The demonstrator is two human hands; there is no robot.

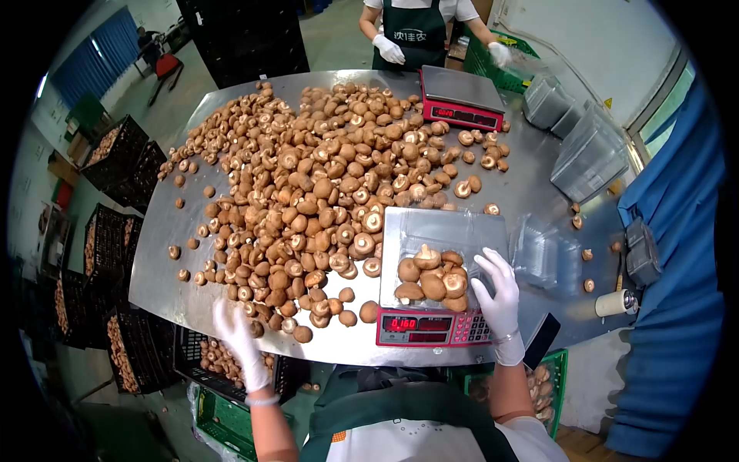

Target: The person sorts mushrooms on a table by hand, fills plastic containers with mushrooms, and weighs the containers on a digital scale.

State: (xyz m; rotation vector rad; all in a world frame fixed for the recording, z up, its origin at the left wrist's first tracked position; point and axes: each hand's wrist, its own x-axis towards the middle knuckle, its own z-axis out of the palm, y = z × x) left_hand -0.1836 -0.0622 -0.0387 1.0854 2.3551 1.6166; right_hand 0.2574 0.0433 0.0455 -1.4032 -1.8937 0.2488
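A large heap of brown mushrooms (308, 181) covers the middle and left of the metal table (165, 254). On the near red scale (392, 336), whose display reads 0.160, lies a clear plastic tray (431, 236) with several mushrooms (433, 286) in it. My right hand (500, 296), in a white glove, is beside the tray's right side with its fingers apart, holding nothing. My left hand (240, 339), gloved too, is over the table's near edge by the heap's lower left, fingers apart and empty.
Clear empty trays (545, 250) lie right of the scale, with more trays (591, 154) farther back. A second scale (463, 96) stands near a co-worker (416, 35) across the table. A phone (542, 340) and a white roll (616, 303) are at the right. Black crates (142, 350) stand left.
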